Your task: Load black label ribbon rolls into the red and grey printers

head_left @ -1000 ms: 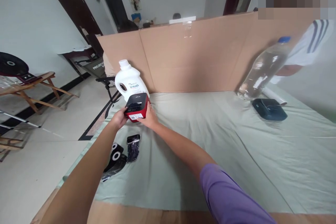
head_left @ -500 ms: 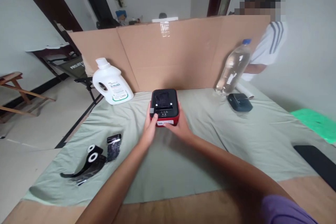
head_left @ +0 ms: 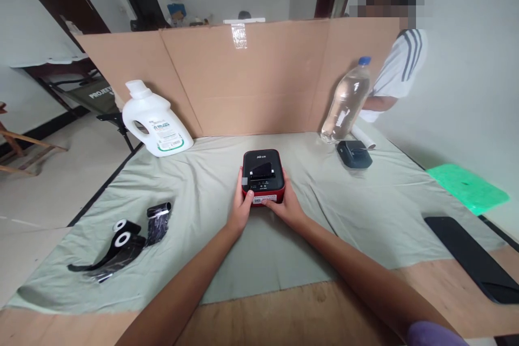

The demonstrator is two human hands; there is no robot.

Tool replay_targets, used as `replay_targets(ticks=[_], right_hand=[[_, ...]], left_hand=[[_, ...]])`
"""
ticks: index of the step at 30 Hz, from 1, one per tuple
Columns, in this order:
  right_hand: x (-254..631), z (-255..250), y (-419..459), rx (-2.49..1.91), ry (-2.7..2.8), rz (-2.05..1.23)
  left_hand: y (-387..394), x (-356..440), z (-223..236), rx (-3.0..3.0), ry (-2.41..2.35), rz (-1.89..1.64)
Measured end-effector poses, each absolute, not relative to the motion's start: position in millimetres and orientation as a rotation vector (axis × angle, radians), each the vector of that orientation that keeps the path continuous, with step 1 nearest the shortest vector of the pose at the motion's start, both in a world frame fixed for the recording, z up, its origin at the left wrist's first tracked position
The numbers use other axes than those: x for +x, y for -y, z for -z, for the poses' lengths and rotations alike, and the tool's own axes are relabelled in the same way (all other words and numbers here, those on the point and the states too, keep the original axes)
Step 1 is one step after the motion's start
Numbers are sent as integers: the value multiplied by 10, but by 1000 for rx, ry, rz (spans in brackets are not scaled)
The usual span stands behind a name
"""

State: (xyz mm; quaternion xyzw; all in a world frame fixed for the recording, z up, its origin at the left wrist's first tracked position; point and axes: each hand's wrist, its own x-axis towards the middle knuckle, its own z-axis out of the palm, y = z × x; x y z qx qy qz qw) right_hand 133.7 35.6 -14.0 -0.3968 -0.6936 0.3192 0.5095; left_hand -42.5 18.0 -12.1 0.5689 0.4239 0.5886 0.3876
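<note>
A small black label printer (head_left: 263,165) with red sides is held between my hands, low over the green cloth or resting on it; I cannot tell which. My left hand (head_left: 242,206) grips its left side, thumb at the front corner. On the opposite side my right hand (head_left: 290,205) wraps round the edge, with its thumb over the white front sticker. A dark slot or flap shows on the printer's top. To the left lie rolls of shiny black ribbon (head_left: 125,251), with another black roll (head_left: 158,221) beside them.
A white detergent jug (head_left: 160,124) and a clear bottle (head_left: 344,102) stand before a cardboard screen (head_left: 259,81). A dark device (head_left: 354,154) sits near the bottle. At right are a green plastic sheet (head_left: 466,186) and a black phone (head_left: 470,257). A person (head_left: 399,65) is behind the screen.
My view has turned right, so the surroundings sit further left. The printer, still in both hands, has come slightly nearer to me. Lettering now shows on its top, where a larger dark patch was.
</note>
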Motion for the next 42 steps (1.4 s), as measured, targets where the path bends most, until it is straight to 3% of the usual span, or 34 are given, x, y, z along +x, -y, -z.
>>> replay_targets(ticks=[8,42], right_hand=[[1386,158,-364,-1004,1656,-863],[1378,129,-290,-1095,1679,-694]], left_hand=[[-151,-413,73,1455,-1112,-1418],[-205,-480,163,1283,-1113,-1491]])
